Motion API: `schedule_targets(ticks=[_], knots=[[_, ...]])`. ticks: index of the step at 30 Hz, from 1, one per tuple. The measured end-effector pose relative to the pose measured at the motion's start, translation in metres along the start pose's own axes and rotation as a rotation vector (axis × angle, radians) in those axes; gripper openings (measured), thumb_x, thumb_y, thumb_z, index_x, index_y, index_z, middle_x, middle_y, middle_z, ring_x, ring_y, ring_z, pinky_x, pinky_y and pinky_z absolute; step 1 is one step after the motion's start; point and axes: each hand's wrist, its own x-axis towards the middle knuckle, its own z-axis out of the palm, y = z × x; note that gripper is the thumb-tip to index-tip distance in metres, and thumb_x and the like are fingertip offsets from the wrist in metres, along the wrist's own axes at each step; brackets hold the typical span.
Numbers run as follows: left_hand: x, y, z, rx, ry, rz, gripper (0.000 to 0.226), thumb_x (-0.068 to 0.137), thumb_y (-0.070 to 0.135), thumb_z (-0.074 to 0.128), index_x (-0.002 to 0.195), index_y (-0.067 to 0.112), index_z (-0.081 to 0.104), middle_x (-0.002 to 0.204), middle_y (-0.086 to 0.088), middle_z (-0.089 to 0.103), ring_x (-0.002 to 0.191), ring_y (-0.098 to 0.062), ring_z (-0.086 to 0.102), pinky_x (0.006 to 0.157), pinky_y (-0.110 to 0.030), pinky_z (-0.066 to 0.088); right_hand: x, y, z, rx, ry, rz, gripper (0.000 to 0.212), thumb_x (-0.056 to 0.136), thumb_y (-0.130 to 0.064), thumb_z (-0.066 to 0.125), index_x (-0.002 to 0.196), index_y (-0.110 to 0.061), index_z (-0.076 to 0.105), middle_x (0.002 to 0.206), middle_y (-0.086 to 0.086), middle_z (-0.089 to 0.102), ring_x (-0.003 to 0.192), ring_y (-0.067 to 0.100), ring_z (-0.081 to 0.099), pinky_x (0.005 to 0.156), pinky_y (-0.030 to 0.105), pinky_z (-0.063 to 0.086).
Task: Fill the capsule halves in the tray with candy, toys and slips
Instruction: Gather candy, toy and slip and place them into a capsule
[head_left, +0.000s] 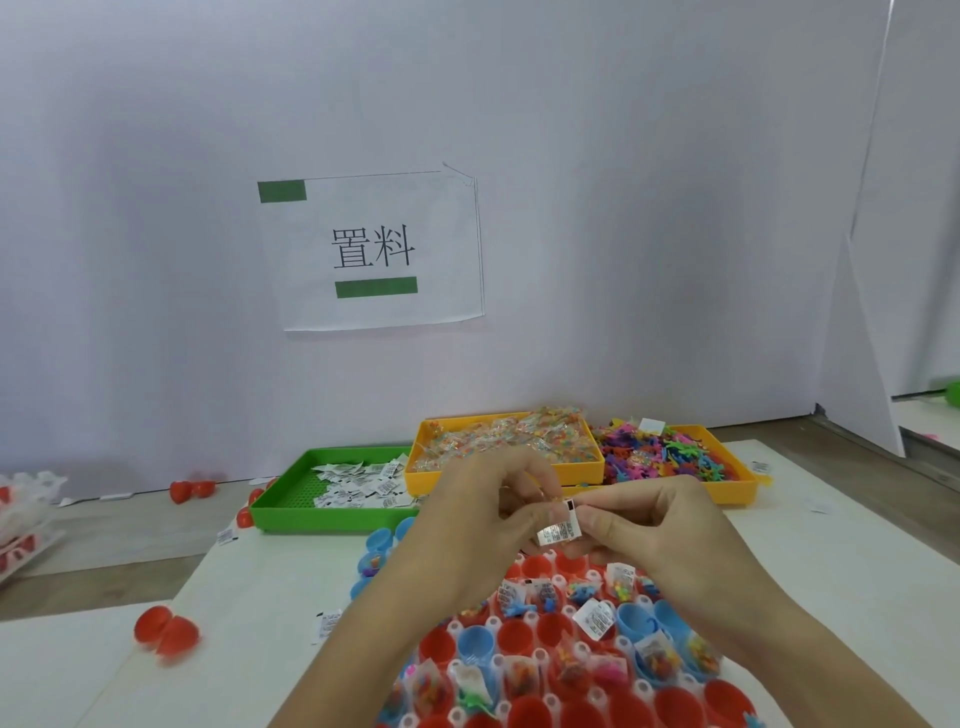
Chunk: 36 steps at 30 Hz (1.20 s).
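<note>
Both hands meet above the far edge of the capsule tray (524, 618), a white grid holding red and blue capsule halves. My left hand (483, 514) and my right hand (644, 525) pinch the same small white printed slip (560, 531) between their fingertips. Several halves below hold slips, candy packets and small toys; others stand bare. Behind, a green tray (280, 499) holds loose slips, an orange tray (504, 441) holds clear candy packets, and a second orange tray (727, 467) holds colourful toy figures.
Closed red capsules lie loose at the left (166, 634) and near the wall (192, 488). Blue capsule halves (379, 540) sit by the green tray. A stray slip (324, 623) lies on the white mat. A paper sign (374, 249) hangs on the white partition.
</note>
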Motion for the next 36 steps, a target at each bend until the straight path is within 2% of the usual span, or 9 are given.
schedule_targets(ticks=[3,7,11,15,18,23,26,30,36], knots=[[0.001,-0.003,0.0,-0.01,0.014,0.005,0.018,0.086,0.012,0.072,0.08,0.027,0.064,0.07,0.006,0.06,0.062,-0.019,0.068,0.065,-0.043,0.059,0.0,-0.001,0.0,0.019,-0.041,-0.005,0.015,0.09,-0.018,0.067,0.094,-0.02,0.081,0.084,0.003,0.079,0.081,0.017,0.077,0.07,0.021,0.06],[0.001,-0.003,-0.001,-0.024,0.02,0.023,0.016,0.085,0.012,0.073,0.081,0.026,0.065,0.068,0.007,0.059,0.06,-0.015,0.065,0.064,-0.043,0.058,-0.002,-0.004,0.001,0.029,-0.049,-0.035,0.027,0.073,-0.033,0.074,0.094,-0.019,0.081,0.085,0.001,0.079,0.081,0.015,0.077,0.069,0.016,0.058],[0.001,0.0,0.001,-0.056,0.022,0.027,0.011,0.086,0.014,0.073,0.084,0.023,0.066,0.072,0.0,0.063,0.063,-0.021,0.067,0.065,-0.041,0.059,-0.001,-0.002,0.002,0.028,0.037,-0.037,0.018,0.076,-0.02,0.076,0.092,-0.013,0.079,0.078,0.002,0.079,0.073,0.016,0.077,0.063,0.016,0.057],[0.0,0.001,0.001,-0.236,-0.001,-0.024,0.013,0.084,0.012,0.074,0.091,0.022,0.069,0.077,0.001,0.066,0.068,-0.021,0.071,0.064,-0.027,0.056,-0.001,-0.001,0.0,0.081,0.088,-0.02,0.011,0.082,-0.008,0.074,0.091,-0.013,0.079,0.079,0.005,0.078,0.073,0.02,0.077,0.061,0.017,0.057],[-0.001,-0.001,0.001,-0.288,-0.022,-0.06,0.022,0.08,0.005,0.077,0.094,0.021,0.069,0.076,0.005,0.068,0.072,-0.022,0.073,0.066,-0.024,0.057,-0.001,-0.001,0.001,0.127,0.105,-0.015,0.012,0.076,-0.014,0.076,0.089,-0.015,0.078,0.079,0.005,0.079,0.073,0.021,0.077,0.06,0.018,0.057],[0.002,-0.004,0.005,-0.341,0.003,-0.087,0.017,0.084,0.005,0.073,0.096,0.015,0.067,0.073,0.001,0.072,0.07,-0.024,0.073,0.068,-0.029,0.058,0.0,-0.001,0.004,0.159,0.11,-0.052,0.025,0.069,-0.028,0.074,0.092,-0.021,0.079,0.082,0.004,0.079,0.076,0.02,0.077,0.063,0.02,0.059],[0.002,-0.004,0.007,-0.349,0.01,-0.083,0.015,0.086,0.006,0.071,0.094,0.017,0.068,0.072,0.004,0.072,0.069,-0.021,0.073,0.067,-0.027,0.057,-0.001,-0.001,0.005,0.147,0.099,-0.081,0.03,0.071,-0.029,0.073,0.101,-0.024,0.076,0.083,0.004,0.079,0.078,0.019,0.077,0.064,0.018,0.058],[0.002,-0.004,0.009,-0.325,0.03,-0.064,0.014,0.085,0.009,0.072,0.087,0.023,0.072,0.075,0.001,0.073,0.069,-0.015,0.069,0.067,-0.024,0.055,-0.001,-0.001,0.004,0.14,0.107,-0.077,0.028,0.07,-0.03,0.073,0.097,-0.022,0.075,0.082,0.003,0.079,0.075,0.02,0.077,0.063,0.018,0.057],[0.002,-0.005,0.01,-0.348,0.059,-0.082,0.013,0.085,0.011,0.073,0.097,0.015,0.073,0.081,-0.003,0.074,0.071,-0.015,0.069,0.068,-0.023,0.054,0.002,0.0,0.003,0.192,0.062,0.014,0.029,0.076,-0.027,0.073,0.103,-0.015,0.071,0.088,0.006,0.079,0.083,0.022,0.077,0.065,0.022,0.06]])
